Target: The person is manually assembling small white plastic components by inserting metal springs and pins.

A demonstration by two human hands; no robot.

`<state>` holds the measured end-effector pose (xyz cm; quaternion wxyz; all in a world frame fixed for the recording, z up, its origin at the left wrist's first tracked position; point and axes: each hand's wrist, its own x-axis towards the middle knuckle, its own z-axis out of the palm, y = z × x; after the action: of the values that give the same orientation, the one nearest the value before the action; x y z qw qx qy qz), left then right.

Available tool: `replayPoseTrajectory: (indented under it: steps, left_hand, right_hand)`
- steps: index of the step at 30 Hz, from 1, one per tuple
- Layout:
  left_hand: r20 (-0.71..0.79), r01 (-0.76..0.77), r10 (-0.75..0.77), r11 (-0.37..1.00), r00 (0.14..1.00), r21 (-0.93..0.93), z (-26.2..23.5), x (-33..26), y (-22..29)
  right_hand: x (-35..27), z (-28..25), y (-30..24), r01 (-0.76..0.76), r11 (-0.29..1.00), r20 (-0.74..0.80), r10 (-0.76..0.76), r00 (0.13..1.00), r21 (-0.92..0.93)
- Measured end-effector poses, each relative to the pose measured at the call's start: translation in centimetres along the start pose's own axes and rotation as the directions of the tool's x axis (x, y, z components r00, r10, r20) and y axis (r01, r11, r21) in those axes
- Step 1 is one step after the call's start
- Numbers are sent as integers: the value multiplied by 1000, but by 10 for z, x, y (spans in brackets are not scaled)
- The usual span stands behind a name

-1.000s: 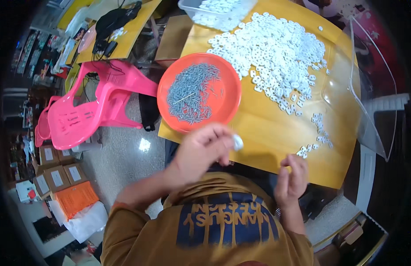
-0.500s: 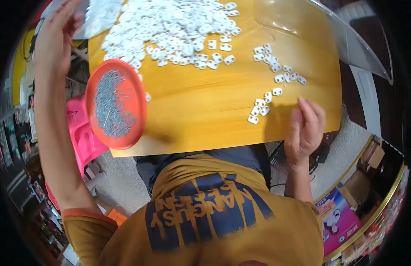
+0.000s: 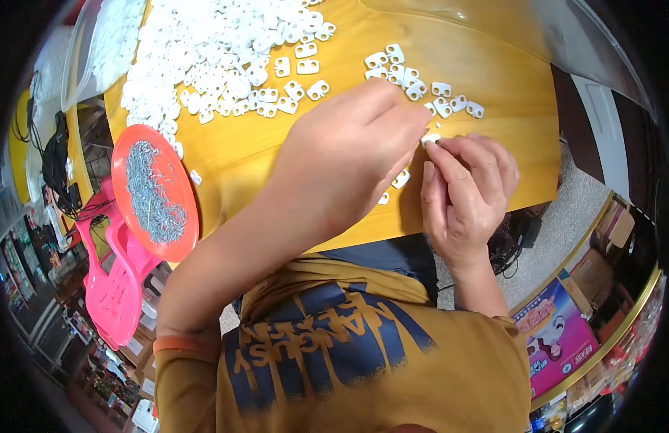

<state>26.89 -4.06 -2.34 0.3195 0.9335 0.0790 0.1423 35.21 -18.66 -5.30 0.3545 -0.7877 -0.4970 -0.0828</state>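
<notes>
Table [image 3: 493, 79]: extends rightward from the red tray [image 3: 178, 180], the reference for all positions. Pile of white two-hole pieces [image 3: 197, 58]: beyond and to the right of the tray; it holds most visible pieces and is judged the stock left to work. Left hand [image 3: 356, 144]: well right of the tray, fingers curled inward; fingertips mostly hidden, grip cannot be told. Right hand [image 3: 471, 191]: farther right of the tray, thumb and forefinger slightly apart; whether they clamp anything cannot be told. Set-apart pieces [image 3: 396, 71]: well right of the tray, few; completion unconfirmed, stage judged early. Grey screw-like parts [image 3: 152, 202]: inside the tray, plentiful. Single white piece [image 3: 430, 137]: well right of the tray, at the right forefinger's tip.
</notes>
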Motion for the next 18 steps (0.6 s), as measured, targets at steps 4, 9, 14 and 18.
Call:
replayPoseTrajectory:
  steps: [4,9,14,18]
  left_hand:
    - [-41,8,-7,1000,999,10,18,6,-5]
    - [-16,20,-19,999,1000,42,18,8,-2]
    - [15,63,-64,997,998,50,13,11,10]
    - [-79,118,-126,988,989,-101,-3,-11,7]
  right_hand:
    - [-1,2,2,11,999,-70,-8,998,35]
    - [0,-8,-5,-35,994,16,33,999,101]
    - [-5,-8,-10,-19,999,11,18,1000,31]
    - [-3,-6,-15,-41,998,44,39,998,56]
